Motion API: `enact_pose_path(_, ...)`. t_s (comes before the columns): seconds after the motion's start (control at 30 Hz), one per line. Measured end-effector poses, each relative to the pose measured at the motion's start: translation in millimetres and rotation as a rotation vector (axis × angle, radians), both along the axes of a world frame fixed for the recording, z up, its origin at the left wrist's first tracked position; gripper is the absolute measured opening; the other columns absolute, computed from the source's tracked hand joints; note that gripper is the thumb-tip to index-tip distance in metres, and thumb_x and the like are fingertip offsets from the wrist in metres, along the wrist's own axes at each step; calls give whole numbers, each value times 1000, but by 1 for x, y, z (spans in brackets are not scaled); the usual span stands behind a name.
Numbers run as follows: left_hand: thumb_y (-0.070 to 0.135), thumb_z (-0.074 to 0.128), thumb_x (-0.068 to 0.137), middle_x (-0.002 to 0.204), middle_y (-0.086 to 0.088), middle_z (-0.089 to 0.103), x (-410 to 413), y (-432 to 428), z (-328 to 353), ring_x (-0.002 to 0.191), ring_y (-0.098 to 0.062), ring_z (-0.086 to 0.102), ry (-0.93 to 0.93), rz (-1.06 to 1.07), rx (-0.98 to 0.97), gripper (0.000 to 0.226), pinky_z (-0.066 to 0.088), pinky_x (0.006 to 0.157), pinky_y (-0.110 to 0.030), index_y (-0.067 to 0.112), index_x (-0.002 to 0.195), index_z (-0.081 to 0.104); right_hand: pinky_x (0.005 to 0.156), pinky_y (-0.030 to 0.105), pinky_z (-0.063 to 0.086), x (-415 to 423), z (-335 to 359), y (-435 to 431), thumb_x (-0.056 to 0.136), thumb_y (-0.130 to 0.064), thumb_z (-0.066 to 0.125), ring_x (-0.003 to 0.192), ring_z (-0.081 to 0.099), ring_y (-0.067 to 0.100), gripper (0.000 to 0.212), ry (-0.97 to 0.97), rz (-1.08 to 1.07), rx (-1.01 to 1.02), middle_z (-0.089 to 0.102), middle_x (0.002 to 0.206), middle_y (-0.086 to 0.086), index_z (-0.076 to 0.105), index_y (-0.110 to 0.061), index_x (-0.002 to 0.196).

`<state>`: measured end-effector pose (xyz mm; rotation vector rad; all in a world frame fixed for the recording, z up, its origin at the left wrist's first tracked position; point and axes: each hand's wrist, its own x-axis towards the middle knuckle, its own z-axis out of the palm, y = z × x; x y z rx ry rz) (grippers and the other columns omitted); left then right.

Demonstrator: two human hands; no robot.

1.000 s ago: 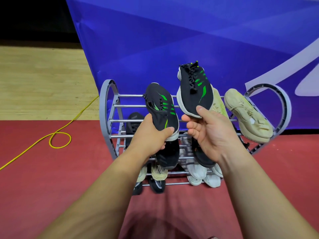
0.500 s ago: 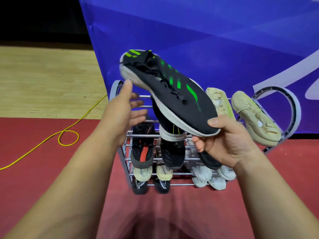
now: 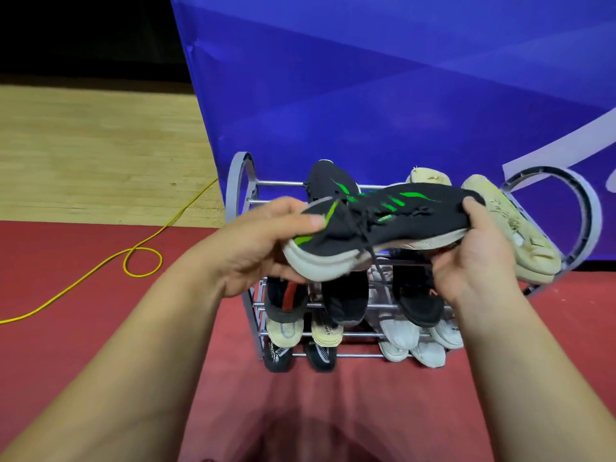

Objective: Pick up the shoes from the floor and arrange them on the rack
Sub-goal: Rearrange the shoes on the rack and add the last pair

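Observation:
A black sneaker with green stripes [image 3: 383, 225] lies sideways in the air in front of the grey metal shoe rack [image 3: 240, 181]. My left hand [image 3: 263, 241] grips its heel end, thumb on top. My right hand [image 3: 473, 258] grips its toe end, thumb over the upper. Its matching black and green sneaker [image 3: 328, 180] stands on the rack's top tier behind. Two cream sneakers [image 3: 510, 228] lean on the top tier at the right. Lower tiers hold several black, cream and white shoes [image 3: 346, 301].
A blue banner [image 3: 400, 95] hangs right behind the rack. A yellow cable [image 3: 143, 258] loops over the red floor at the left. Beyond the red mat lies a wooden floor [image 3: 100, 155].
The held sneaker has swung down from a raised tilt to lie level across the rack front. My left hand, open beside it before, now grips its heel end.

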<state>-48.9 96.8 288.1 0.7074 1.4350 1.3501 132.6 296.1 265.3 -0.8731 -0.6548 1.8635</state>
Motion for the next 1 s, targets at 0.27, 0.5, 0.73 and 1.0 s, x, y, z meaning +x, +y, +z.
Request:
enact_pose_path(0.27,17,71,89,107,-13,69,4,-1,-16,76,-21,68,-101,-131,69,34,60,62,-30,11,122,67,102,35,54,-34,14,-44,99,-8,59,118,68,22,34,-162,381,421,71,126,9,60,-11,133)
enact_pose_path(0.5,27,59,102,114,-3,75,-12,17,-37,86,-15,71,118,341,50,27,58,64,-30,22,128,61,98,32,48,-37,-15,-48,82,-39,75,108,61,-1,64,-883,485,730,58,135,-11,51,-38,141)
enact_pose_path(0.73,34,51,102,118,-5,70,-19,25,-53,92,-24,67,170,451,-44,21,57,61,-30,27,117,65,118,42,35,-38,-36,-51,80,-49,77,146,35,16,93,-1102,658,880,35,159,-6,31,-26,158)
enact_pose_path(1.0,35,47,99,113,-8,69,-20,25,-57,81,-27,67,295,519,-171,22,63,60,-38,29,113,63,92,37,47,-39,-42,-52,87,-50,67,118,51,13,40,-1145,605,1021,53,124,-12,57,-35,122)
